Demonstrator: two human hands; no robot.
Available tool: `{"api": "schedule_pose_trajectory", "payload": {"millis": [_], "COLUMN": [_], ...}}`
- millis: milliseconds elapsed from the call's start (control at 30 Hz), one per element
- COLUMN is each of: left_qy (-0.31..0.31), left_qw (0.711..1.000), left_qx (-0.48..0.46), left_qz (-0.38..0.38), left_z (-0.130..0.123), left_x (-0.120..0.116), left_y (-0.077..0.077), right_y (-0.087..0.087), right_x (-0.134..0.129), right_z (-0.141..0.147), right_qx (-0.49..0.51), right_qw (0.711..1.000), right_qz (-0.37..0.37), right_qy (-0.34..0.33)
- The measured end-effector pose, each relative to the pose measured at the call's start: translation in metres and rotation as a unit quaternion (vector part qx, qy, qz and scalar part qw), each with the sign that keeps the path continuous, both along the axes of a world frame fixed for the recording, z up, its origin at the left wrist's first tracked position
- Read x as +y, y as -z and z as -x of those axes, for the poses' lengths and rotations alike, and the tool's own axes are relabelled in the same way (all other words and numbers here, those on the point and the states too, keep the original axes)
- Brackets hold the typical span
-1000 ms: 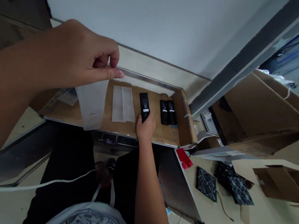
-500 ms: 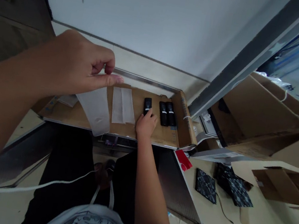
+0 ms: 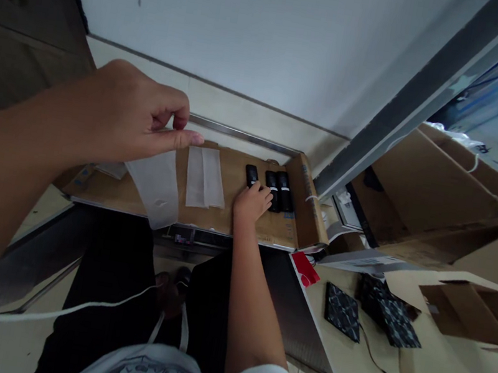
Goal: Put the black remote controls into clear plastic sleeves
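My left hand (image 3: 135, 115) is raised on the left, thumb and index finger closed together. A whitish translucent sleeve (image 3: 157, 188) hangs beneath its thumb and reaches past the table's front edge; the pinch point is partly hidden. My right hand (image 3: 252, 203) is low over the cardboard, its fingers closed around the lower part of a black remote control (image 3: 252, 173). Right beside it lie two more black remote controls (image 3: 277, 191), side by side, each with a white band. Between my hands, more translucent sleeves (image 3: 205, 178) lie flat on the cardboard.
Brown cardboard (image 3: 133, 198) covers the narrow tabletop, with a raised cardboard edge (image 3: 306, 199) at right. A wall (image 3: 255, 30) rises behind. Large cartons (image 3: 445, 199) stand at right; dark patterned pieces (image 3: 342, 312) lie on the floor. A white cable (image 3: 44, 312) crosses my lap.
My right hand has moved slightly right with the remote control, bringing it closer to the other two. My left hand and the sleeve have barely moved.
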State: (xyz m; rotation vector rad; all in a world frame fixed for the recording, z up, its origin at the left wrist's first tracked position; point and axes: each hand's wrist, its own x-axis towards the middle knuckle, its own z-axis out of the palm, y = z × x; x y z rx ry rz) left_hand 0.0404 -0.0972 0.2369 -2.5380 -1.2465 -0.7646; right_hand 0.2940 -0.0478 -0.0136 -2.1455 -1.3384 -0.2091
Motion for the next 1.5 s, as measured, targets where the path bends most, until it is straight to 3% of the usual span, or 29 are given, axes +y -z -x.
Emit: {"api": "schedule_pose_trajectory", "payload": {"millis": [333,867,1233,1500], "left_qy": [0.039,0.029,0.035,0.049], "left_qw": [0.998,0.999,0.999,0.997], "left_qx": [-0.001,-0.029,-0.029,-0.052], "left_qz": [-0.047,-0.009,-0.002,0.003], "left_z": [0.005,0.005,0.009,0.016], "left_x": [0.005,0.004,-0.004,-0.002], "left_y": [0.005,0.008,0.008,0.014], "right_y": [-0.003,0.001,-0.005,-0.009], "right_x": [0.008,-0.001,-0.004,-0.030], "right_z": [-0.008,-0.010,-0.009,-0.029], "right_qx": [-0.010,-0.057,-0.012,0.075], "right_qw": [0.999,0.997,0.996,0.992], "right_qz": [0.033,0.018,-0.021,-0.028], "right_qy": [0.021,0.050,0.081,0.095]}}
